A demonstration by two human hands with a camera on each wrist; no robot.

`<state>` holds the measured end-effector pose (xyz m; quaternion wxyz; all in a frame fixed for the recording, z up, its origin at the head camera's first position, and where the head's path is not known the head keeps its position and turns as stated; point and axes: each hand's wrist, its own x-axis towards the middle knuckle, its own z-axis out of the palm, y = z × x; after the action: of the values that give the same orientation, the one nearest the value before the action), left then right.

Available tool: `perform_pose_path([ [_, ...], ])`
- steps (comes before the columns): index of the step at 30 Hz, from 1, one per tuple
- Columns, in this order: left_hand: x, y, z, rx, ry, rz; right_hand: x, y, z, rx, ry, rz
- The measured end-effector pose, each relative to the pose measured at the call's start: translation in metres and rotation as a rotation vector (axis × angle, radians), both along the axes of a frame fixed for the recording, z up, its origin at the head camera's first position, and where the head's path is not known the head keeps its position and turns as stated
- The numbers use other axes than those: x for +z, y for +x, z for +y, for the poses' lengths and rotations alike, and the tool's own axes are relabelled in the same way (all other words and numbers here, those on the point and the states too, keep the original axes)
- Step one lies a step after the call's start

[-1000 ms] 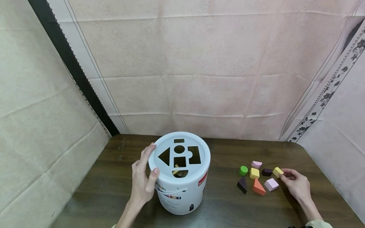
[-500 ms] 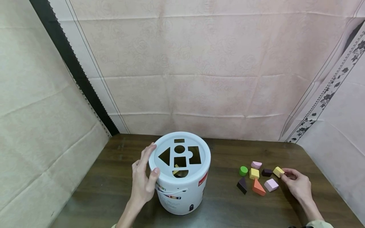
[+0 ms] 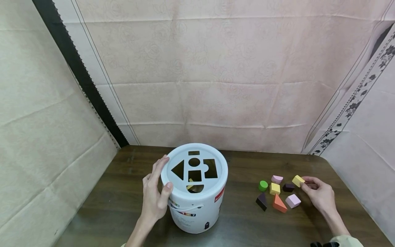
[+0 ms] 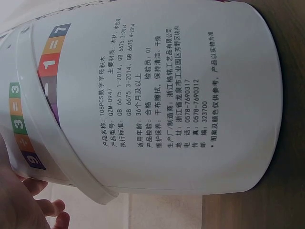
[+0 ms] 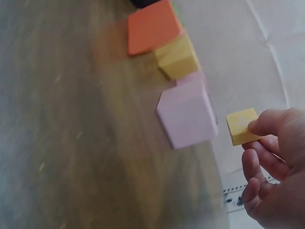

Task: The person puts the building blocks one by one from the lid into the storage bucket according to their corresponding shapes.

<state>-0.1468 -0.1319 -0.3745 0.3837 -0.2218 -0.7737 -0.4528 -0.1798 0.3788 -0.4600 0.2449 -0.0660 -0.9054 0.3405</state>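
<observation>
In the head view my right hand (image 3: 321, 195) pinches a small yellow block (image 3: 298, 180) between thumb and fingers, above the table at the right of the loose blocks. The right wrist view shows that yellow block (image 5: 242, 126) held at the fingertips, the other fingers curled below it. My left hand (image 3: 155, 192) grips the upper left side of a white lidded bucket (image 3: 197, 214), thumb and fingers at the lid's rim. Cut-outs of several shapes pierce the lid (image 3: 179, 154), and something yellow shows inside. Printed text covers the bucket's side (image 4: 228, 95) in the left wrist view.
On the brown table (image 3: 240, 219) lie a green cylinder (image 3: 263, 186), a second yellow block (image 3: 274, 189), a pink half-round block (image 3: 277, 179), an orange triangular block (image 3: 279, 204), a lilac block (image 3: 293, 201) and dark blocks (image 3: 261, 201). Pale cloth (image 3: 216, 85) hangs behind.
My right hand has raised the yellow block off the table, moving slightly left and away from me. My left hand and the bucket have stayed in place.
</observation>
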Motion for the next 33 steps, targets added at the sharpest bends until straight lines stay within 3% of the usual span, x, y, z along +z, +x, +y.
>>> perform_pose_path([
  [7,0.0,0.0,0.0,-0.003,0.001,-0.009,0.003,-0.014,-0.003,0.062,-0.029,0.067],
  [14,0.0,0.001,0.0,-0.002,-0.001,-0.009,0.036,-0.013,-0.031,0.144,-0.031,0.09],
  [21,0.001,0.001,0.001,0.002,-0.002,-0.003,0.051,-0.02,-0.046,0.2,-0.044,0.124],
  [24,0.001,0.001,0.001,0.003,-0.002,-0.002,0.057,-0.022,-0.052,0.226,0.0,0.119],
  [33,0.0,0.001,0.001,0.007,-0.003,-0.002,0.081,-0.024,-0.07,0.304,-0.015,0.1],
])
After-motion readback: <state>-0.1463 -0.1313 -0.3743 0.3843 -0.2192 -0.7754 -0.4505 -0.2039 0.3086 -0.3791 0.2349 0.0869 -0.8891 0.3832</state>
